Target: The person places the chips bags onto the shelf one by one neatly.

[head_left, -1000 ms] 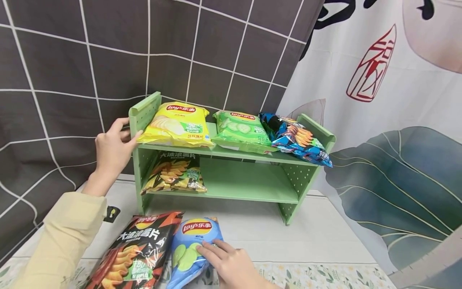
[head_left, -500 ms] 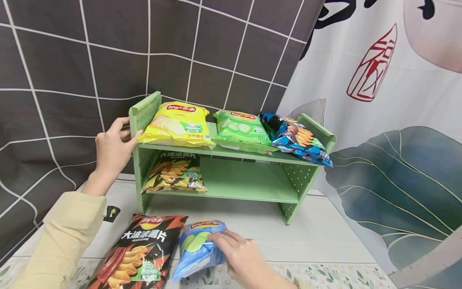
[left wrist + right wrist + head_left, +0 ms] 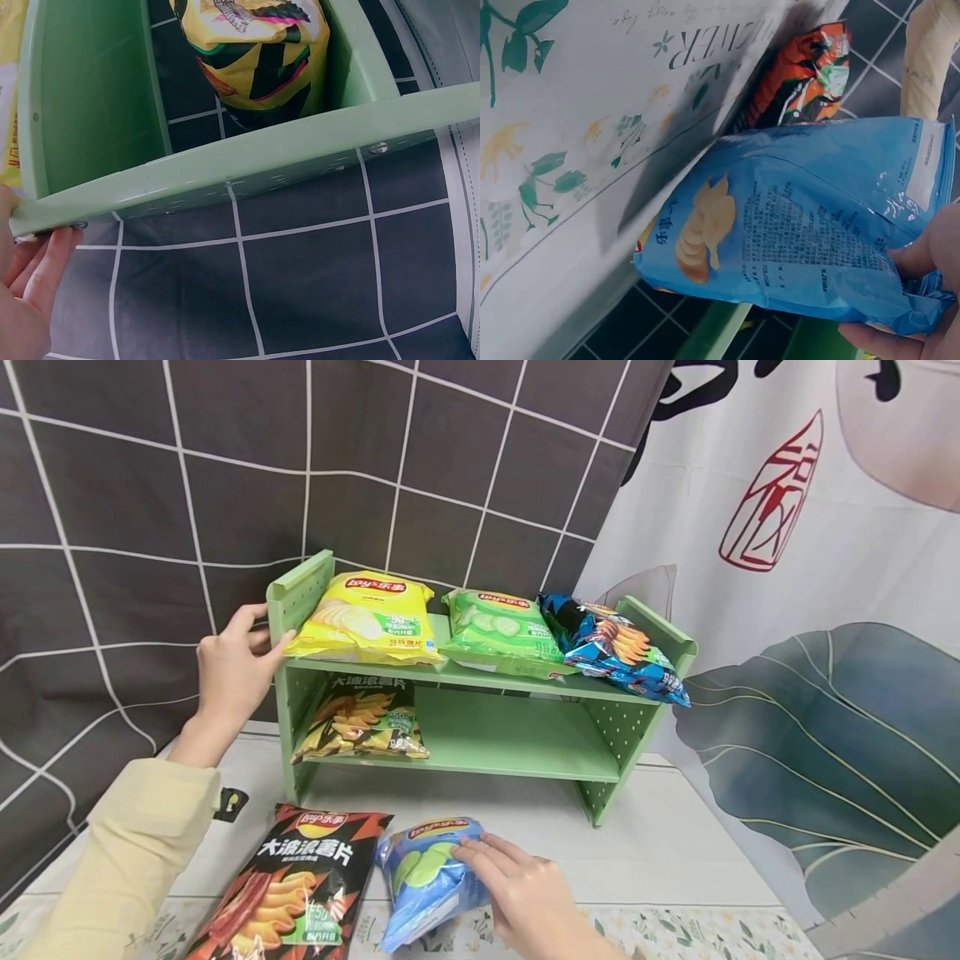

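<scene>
My right hand [image 3: 528, 893] grips a blue Lay's chip bag [image 3: 431, 877] by its side edge, tilted over the table. In the right wrist view, thumb and fingers pinch a crumpled corner of the blue bag [image 3: 802, 225], whose printed back faces the camera. My left hand [image 3: 236, 672] holds the upper left side panel of a green two-tier shelf [image 3: 517, 735], with the thumb in front and the fingers behind. Near that thumb, a yellow chip bag [image 3: 367, 618] lies on the top tier. A black and red chip bag [image 3: 292, 885] lies on the table, left of the blue one.
A green chip bag [image 3: 502, 631] and a dark blue one [image 3: 615, 647] also sit on the top tier; the dark blue one overhangs the front edge. On the lower tier, a black and gold bag [image 3: 363, 718] stands at the left. A dark gridded cloth [image 3: 247, 510] hangs behind.
My right hand has moved rightward with the blue bag, which has tilted and come away from the black and red bag. That bag has shifted slightly. My left hand stays put.
</scene>
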The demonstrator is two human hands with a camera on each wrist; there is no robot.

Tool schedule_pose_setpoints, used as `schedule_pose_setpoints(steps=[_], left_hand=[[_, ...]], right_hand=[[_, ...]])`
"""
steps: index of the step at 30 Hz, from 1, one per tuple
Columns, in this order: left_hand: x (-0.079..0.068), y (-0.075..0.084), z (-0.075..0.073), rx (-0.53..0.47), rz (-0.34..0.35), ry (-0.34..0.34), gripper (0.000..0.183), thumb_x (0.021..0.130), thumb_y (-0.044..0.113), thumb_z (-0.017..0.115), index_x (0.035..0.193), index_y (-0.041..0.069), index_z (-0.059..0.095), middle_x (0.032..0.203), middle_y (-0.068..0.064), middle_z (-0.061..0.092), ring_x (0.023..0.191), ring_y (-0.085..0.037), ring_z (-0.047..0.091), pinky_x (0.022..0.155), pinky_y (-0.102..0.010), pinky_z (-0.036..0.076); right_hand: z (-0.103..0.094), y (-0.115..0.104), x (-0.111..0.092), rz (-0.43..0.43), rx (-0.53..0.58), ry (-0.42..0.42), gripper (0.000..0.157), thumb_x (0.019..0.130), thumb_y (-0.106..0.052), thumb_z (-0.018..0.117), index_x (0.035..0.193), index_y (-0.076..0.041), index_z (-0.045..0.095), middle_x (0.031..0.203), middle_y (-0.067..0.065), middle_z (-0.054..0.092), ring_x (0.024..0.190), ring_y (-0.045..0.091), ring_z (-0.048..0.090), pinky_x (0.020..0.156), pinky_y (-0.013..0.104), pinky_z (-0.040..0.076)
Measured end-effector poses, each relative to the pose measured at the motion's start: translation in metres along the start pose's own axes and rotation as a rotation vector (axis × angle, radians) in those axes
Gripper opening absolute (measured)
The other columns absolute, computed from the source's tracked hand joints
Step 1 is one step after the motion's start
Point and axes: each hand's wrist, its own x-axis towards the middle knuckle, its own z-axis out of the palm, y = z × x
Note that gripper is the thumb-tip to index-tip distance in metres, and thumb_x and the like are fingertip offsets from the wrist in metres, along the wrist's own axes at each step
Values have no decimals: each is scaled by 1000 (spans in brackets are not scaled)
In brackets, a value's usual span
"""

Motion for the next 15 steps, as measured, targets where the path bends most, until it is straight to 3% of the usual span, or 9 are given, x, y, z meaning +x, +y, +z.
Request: schedule_pose_setpoints(steps=[5, 8, 9, 15], left_hand=[[0, 0, 0, 4, 3, 0, 40, 87, 13, 70, 122, -2, 59, 103, -24, 69, 93, -40, 68, 77, -44, 46], [-1, 1, 0, 6, 6, 0, 39, 87, 12, 70, 122, -2, 59, 103, -25, 69, 92, -40, 68, 76, -47, 46], [-1, 1, 0, 5, 8, 1, 39, 87, 12, 70, 122, -2, 59, 103, -25, 69, 92, -40, 68, 76, -40, 48], [0, 1, 0, 6, 7, 3, 39, 87, 11, 70, 121, -3, 59, 103, -25, 69, 92, -39, 69, 76, -42, 49]], right_hand=[[-7, 2, -6, -16, -15, 75, 55, 70, 3, 38, 114, -13, 65, 106, 0, 74, 93, 22, 72, 59, 25, 55], [-11, 4, -10, -22, -23, 105, 51, 75, 0, 36, 115, -12, 66, 106, 1, 74, 93, 23, 72, 60, 24, 55], [-13, 5, -11, -22, -24, 113, 49, 78, -1, 35, 116, -12, 65, 106, 2, 74, 93, 23, 72, 61, 25, 55], [-26, 5, -12, 9, -83, 218, 43, 96, -10, 29, 112, -12, 69, 104, 0, 74, 92, 22, 72, 59, 25, 54]])
